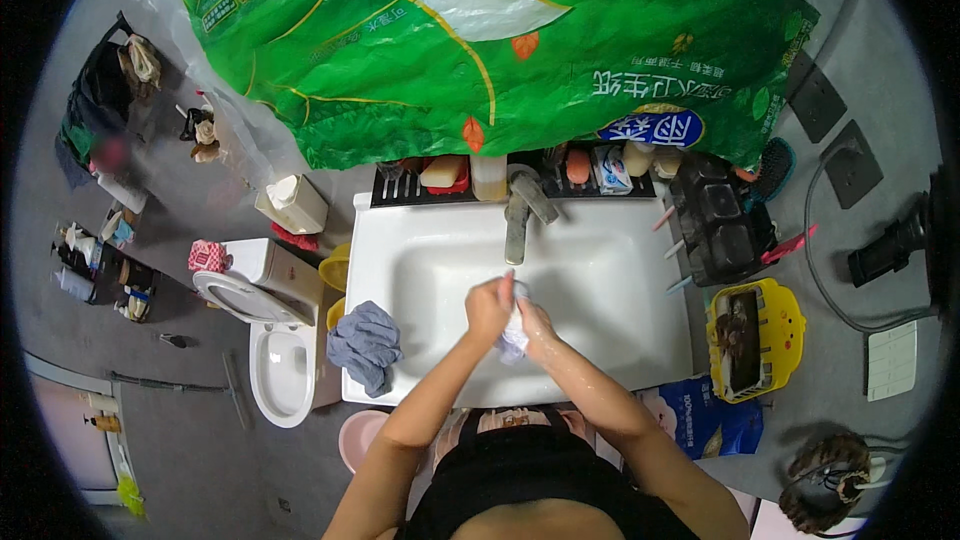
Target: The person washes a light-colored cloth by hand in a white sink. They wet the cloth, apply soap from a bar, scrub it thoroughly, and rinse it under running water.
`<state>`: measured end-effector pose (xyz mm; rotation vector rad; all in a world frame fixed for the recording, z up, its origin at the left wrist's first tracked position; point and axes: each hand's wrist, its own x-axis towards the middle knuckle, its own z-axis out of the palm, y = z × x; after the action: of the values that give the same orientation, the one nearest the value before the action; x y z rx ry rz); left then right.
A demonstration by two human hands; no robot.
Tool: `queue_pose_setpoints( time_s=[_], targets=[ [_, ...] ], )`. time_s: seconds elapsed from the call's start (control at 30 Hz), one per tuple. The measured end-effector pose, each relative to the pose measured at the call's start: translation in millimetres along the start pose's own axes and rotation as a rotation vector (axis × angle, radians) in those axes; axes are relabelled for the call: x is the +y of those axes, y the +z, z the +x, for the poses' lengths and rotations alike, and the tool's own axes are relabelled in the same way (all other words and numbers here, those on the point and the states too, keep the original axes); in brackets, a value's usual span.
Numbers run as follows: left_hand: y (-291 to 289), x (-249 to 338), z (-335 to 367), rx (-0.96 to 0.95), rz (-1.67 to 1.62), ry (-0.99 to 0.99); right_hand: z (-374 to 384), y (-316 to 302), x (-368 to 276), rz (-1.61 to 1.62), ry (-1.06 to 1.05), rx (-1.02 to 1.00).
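Over the white sink (420,250), just below the faucet (517,225), my two hands are pressed close together around a small pale cloth (514,340). My left hand (488,310) is closed on it, its thumb side toward the spout. On the other side my right hand (537,324) grips the same cloth, part of which hangs down between the wrists. Wet drops or suds show on my right forearm. A crumpled grey-blue cloth (366,345) lies on the sink's left edge, apart from both hands.
A large green plastic package (420,60) overhangs the sink's back ledge, where soap bars (443,172) and bottles stand. To the right are a black organizer (712,220) and a yellow basket (790,340). A toilet (283,370) with raised lid and a pink basin (360,437) are at left.
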<state>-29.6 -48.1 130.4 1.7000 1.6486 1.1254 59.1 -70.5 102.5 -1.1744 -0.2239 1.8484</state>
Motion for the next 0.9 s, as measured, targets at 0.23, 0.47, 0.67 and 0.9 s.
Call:
queue_pose_setpoints(
  time_s=[0.23, 0.47, 0.67, 0.9],
  targets=[
    [-37, -13, 21, -0.674, -0.732, -0.606, -10, -8, -36, -0.118, -0.077, -0.133],
    [-3, -23, 0, 0.049, -0.733, -0.068, 8, 2, -14, 0.279, 0.01, -0.171],
    [20, 17, -23, 0.092, 0.056, 0.544, 69, -40, 39, 0.307, -0.057, -0.232],
    [14, 23, -21, 0.157, -0.042, 0.549, -9, 17, -3, 0.355, -0.07, -0.275]
  ],
)
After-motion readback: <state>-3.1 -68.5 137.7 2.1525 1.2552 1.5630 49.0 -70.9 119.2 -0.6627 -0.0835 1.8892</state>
